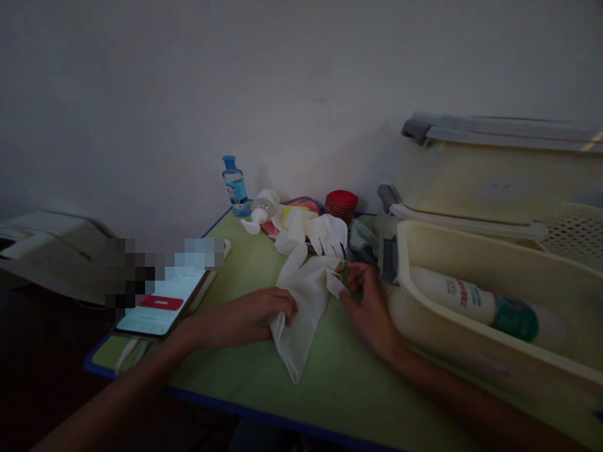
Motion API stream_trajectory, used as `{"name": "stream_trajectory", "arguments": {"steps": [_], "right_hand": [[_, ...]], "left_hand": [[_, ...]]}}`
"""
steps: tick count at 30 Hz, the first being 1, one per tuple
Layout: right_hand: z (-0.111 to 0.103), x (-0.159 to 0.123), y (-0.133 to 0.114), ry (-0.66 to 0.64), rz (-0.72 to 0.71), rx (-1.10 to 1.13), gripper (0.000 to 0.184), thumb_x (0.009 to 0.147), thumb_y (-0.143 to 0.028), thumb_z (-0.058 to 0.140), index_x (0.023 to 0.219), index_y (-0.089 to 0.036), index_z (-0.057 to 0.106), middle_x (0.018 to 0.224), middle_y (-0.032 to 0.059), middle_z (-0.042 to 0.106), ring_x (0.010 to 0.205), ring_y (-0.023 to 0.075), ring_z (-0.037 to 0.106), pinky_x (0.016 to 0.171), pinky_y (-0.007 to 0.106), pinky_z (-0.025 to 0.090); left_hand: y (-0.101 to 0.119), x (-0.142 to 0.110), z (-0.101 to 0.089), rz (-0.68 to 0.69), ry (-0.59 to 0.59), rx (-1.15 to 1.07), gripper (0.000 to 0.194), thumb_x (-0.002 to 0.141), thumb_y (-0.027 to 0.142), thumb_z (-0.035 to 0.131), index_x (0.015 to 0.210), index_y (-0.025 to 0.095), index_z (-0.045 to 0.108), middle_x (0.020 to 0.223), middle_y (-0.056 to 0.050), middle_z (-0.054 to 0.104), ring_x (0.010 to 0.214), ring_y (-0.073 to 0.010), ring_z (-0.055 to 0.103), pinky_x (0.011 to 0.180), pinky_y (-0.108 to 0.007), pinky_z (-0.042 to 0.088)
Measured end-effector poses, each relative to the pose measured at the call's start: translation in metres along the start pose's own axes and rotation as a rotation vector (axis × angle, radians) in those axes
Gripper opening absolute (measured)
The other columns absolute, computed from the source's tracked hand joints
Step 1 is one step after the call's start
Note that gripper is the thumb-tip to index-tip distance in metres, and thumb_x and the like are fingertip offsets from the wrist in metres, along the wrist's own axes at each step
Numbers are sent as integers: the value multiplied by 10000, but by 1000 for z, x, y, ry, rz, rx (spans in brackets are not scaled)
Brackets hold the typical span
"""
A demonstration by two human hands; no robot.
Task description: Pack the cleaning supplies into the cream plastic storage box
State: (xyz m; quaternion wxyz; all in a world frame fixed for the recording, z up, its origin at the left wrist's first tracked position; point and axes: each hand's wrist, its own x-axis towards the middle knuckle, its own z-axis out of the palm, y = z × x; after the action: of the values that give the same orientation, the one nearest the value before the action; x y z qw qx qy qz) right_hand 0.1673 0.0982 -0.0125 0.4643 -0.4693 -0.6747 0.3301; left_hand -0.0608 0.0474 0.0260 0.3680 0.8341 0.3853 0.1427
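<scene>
A thin white glove [304, 307] lies spread over the green tabletop between my hands, its cuff end pointing toward me. My left hand [266, 314] is closed on the glove's left edge near the cuff, with the fingertips curled over the fabric. On the other side, my right hand [370, 304] is bent around the glove's finger end, thumb and fingers touching its fingers. The exact pinch there is hard to see in the dim light. Just behind lie more white gloves [327, 233] in a loose pile.
A cream bin [471, 235] with a raised lid stands at right, holding a white-and-green bottle [494, 307]. Behind are a blue bottle [235, 191], a clear pump bottle [266, 204] and a red-lidded container [342, 204]. A lit phone [160, 304] rests on the left of the green table [235, 370].
</scene>
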Motion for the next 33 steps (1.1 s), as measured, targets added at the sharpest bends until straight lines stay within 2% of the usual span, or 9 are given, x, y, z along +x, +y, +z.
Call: {"name": "stream_trajectory", "arguments": {"steps": [2, 4, 7, 13, 20, 25, 28, 31, 33], "right_hand": [[-2, 0, 2, 3, 59, 5, 338, 646, -206, 533, 960, -225, 408, 800, -2, 431, 749, 178, 450, 730, 347, 394], [-5, -2, 2, -54, 90, 25, 327, 645, -209, 526, 948, -220, 402, 802, -1, 432, 737, 172, 453, 711, 341, 402], [-11, -6, 0, -187, 88, 88, 332, 658, -183, 516, 966, -223, 399, 811, -7, 434, 723, 155, 455, 694, 322, 411], [-31, -15, -6, -519, -25, 209, 371, 750, -189, 557, 1077, -245, 389, 906, 14, 463, 806, 146, 479, 722, 311, 427], [-56, -21, -6, -775, -36, 285, 461, 794, -166, 556, 1181, -259, 323, 955, 24, 463, 817, 127, 499, 708, 297, 452], [-70, -26, -2, -768, -5, 337, 475, 795, -181, 573, 1193, -264, 329, 969, 29, 483, 820, 127, 510, 675, 282, 457], [-75, -28, -3, -725, 27, 330, 382, 802, -222, 571, 1136, -255, 388, 926, 18, 500, 782, 126, 515, 659, 277, 453], [-73, -32, -16, -659, 22, 156, 213, 789, -259, 581, 972, -229, 478, 830, 2, 514, 719, 130, 509, 638, 279, 447], [-65, -35, -30, -617, -3, -1, 262, 717, -286, 657, 909, -221, 492, 784, -5, 523, 694, 141, 508, 616, 282, 441]], "left_hand": [[2, 2, 1, -7, -2, 19, 289, 667, -39, 466, 854, 169, 538, 1107, -61, 567, 1058, -177, 510, 906, -291, 382], [6, 5, 2, -7, 2, 30, 237, 679, -19, 460, 812, 169, 520, 1063, -59, 574, 1021, -184, 521, 882, -292, 390], [12, 6, 2, -3, 19, 27, 202, 691, 6, 458, 790, 176, 508, 1021, -48, 578, 986, -186, 529, 871, -293, 392], [18, 6, 2, -20, 32, 39, 170, 703, 33, 449, 768, 183, 494, 971, -40, 582, 954, -180, 530, 860, -289, 395], [15, 9, 5, -29, 27, 43, 97, 760, 91, 445, 759, 179, 485, 994, -57, 575, 964, -179, 530, 866, -287, 397], [14, 9, 5, -74, 29, 22, 102, 735, 97, 480, 777, 186, 505, 1051, -50, 576, 1013, -179, 525, 894, -291, 391], [15, 11, 5, -80, 38, 46, 103, 726, 100, 480, 773, 184, 518, 1014, -43, 596, 987, -184, 539, 872, -288, 391], [21, 14, 5, -118, 118, 103, 120, 720, 115, 484, 795, 183, 547, 900, -21, 622, 873, -180, 563, 796, -276, 392], [29, 18, 3, -157, 217, 129, 102, 725, 134, 491, 780, 182, 562, 812, -1, 620, 773, -163, 559, 715, -256, 388]]}}
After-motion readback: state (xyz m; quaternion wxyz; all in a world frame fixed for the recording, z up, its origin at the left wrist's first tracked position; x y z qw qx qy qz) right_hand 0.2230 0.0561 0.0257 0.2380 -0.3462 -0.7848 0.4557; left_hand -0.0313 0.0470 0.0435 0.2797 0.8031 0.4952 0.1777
